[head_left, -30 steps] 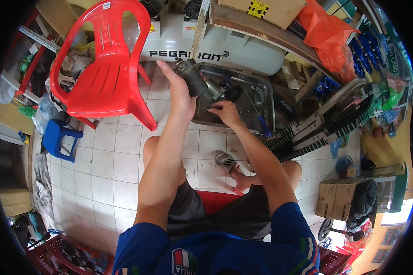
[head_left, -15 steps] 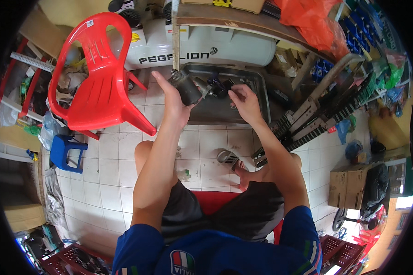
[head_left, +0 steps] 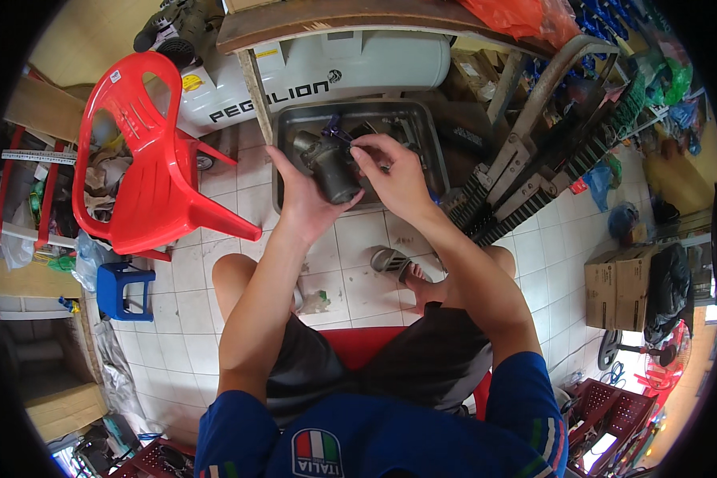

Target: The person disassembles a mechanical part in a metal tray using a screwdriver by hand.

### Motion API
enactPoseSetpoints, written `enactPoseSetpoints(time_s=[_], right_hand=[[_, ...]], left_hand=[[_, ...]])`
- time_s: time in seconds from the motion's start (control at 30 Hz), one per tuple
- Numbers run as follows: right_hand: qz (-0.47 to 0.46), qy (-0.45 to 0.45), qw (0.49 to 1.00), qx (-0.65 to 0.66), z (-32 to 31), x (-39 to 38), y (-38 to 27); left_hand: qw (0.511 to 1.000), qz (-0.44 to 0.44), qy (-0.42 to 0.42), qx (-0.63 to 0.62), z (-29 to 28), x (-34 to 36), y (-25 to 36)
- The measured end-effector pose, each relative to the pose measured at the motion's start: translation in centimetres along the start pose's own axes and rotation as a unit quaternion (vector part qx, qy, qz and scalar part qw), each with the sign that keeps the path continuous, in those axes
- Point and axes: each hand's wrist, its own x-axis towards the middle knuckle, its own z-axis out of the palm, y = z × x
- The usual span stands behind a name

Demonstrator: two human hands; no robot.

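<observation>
My left hand [head_left: 303, 197] is closed around a dark cylindrical metal part [head_left: 333, 177], its thumb raised along the left side. My right hand [head_left: 390, 171] is at the upper right of that part, thumb and forefinger bent close together; whatever lies between them is too small or hidden to name. Beneath both hands is a grey metal tray [head_left: 350, 103] holding a purple piece [head_left: 331, 126] and several dark parts. A blue item [head_left: 433, 197] peeks out at the tray's right edge, beside my wrist.
A red plastic chair [head_left: 131, 199] and small blue stool [head_left: 123, 292] stand left. A white tank [head_left: 398, 64] lies under a wooden shelf [head_left: 334, 17]. Long dark metal assemblies [head_left: 526, 191] lean at the right, near cardboard boxes [head_left: 617, 291] on the tiled floor [head_left: 183, 334].
The cylinder in my left hand has tilted and shifted slightly down over the tray. My right hand has moved left and up onto its upper end. The view has turned slightly.
</observation>
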Motion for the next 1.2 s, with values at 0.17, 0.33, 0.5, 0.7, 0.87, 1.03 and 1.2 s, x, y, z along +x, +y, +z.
enactPoseSetpoints(time_s=[0.17, 0.33, 0.5, 0.7, 0.87, 1.03, 1.2], right_hand=[[0.047, -0.003, 0.999, -0.009, -0.6, 0.2, 0.4], [0.024, -0.082, 0.985, -0.151, 0.5, -1.2, -0.8], [0.047, -0.013, 0.996, -0.071, 1.4, -1.0, 0.9], [0.153, -0.057, 0.971, 0.172, 0.3, 0.0, -0.1], [0.197, -0.141, 0.964, 0.109, -0.2, -0.2, 0.7], [0.154, -0.073, 0.954, -0.247, -5.1, 1.8, 3.6], [0.249, -0.208, 0.79, -0.52, -8.2, 1.1, 7.7]], left_hand=[[1.0, -0.004, 0.0, -0.023, -0.2, 0.4, -0.4], [0.994, 0.092, 0.012, 0.048, -0.5, 0.8, -0.6], [0.982, 0.135, 0.033, 0.131, -0.6, 0.8, -0.7], [0.973, 0.166, 0.006, 0.16, -1.1, 0.7, 0.4], [0.979, 0.178, 0.056, 0.083, -0.7, 0.7, 0.1], [0.987, 0.141, 0.069, 0.037, -3.6, 1.9, 0.7], [0.991, 0.109, 0.074, -0.02, -4.0, 1.6, 1.5]])
